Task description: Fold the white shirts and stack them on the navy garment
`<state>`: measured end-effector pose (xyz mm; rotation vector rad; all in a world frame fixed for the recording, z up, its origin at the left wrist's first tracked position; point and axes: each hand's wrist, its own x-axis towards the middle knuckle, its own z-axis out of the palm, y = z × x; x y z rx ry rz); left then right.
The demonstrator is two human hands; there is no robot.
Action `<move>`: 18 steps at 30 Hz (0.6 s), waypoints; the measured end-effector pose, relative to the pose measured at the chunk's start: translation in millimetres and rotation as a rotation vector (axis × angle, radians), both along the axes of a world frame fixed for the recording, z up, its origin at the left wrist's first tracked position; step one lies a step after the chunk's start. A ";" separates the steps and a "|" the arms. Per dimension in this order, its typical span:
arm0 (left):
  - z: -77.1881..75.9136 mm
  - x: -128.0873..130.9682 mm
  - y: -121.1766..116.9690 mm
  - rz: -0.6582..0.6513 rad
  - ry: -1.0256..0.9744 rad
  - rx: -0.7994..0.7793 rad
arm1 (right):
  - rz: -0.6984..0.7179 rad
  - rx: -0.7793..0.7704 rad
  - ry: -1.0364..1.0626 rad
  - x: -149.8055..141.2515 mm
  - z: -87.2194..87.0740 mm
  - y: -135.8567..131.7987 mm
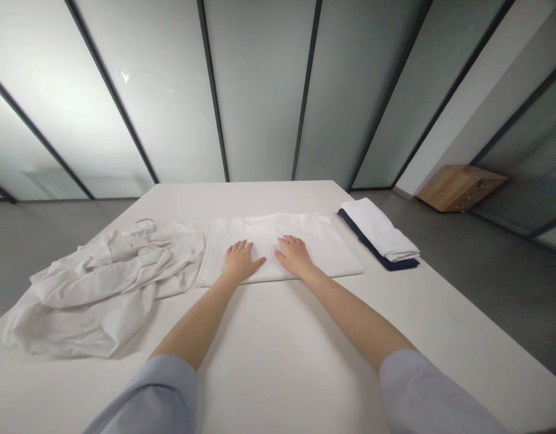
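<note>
A white cloth, folded into a wide flat rectangle, lies across the middle of the table. My left hand rests palm down on its left half, fingers stretched out and thumb apart. On the middle of the same cloth lies my right hand, also palm down with the fingers extended. The two thumbs point toward each other with a small gap between. Neither hand grips anything. Just left of the folded cloth is a loose, crumpled heap of white fabric, its edge close to or touching the cloth.
At the table's right edge, a folded white cloth sits on a folded dark navy cloth. The white table ends before frosted glass panels. A wooden cabinet stands on the grey floor at the far right.
</note>
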<state>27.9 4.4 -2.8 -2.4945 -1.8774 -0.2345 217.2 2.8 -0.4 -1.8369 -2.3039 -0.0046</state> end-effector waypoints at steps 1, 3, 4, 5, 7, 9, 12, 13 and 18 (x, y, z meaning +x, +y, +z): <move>1.8 2.1 -3.4 0.004 -0.008 0.027 | 0.029 -0.004 0.024 -13.3 -2.0 -8.5; 3.0 7.4 -12.2 -0.011 -0.014 0.025 | 0.049 -0.042 0.052 -33.6 -6.8 -23.4; 2.1 9.6 -16.4 -0.018 -0.007 0.001 | 0.048 -0.067 0.059 -38.9 -9.1 -28.9; 0.5 10.9 -19.5 -0.017 0.004 -0.028 | 0.047 -0.094 0.061 -40.3 -11.0 -32.8; -4.0 9.6 -21.5 0.004 0.025 -0.069 | 0.047 -0.142 0.053 -31.6 -13.5 -36.0; -8.6 3.1 -18.3 0.030 0.034 -0.094 | 0.024 -0.177 0.032 -10.1 -14.9 -34.7; -12.6 -14.4 -9.8 0.068 0.037 -0.125 | -0.087 -0.194 -0.010 34.7 -16.9 -30.2; -13.1 -21.5 -7.6 0.085 0.042 -0.126 | -0.130 -0.189 -0.025 50.1 -17.6 -28.8; -11.2 -49.6 -8.0 0.174 0.096 -0.081 | -0.299 -0.163 -0.083 109.2 -20.7 -22.4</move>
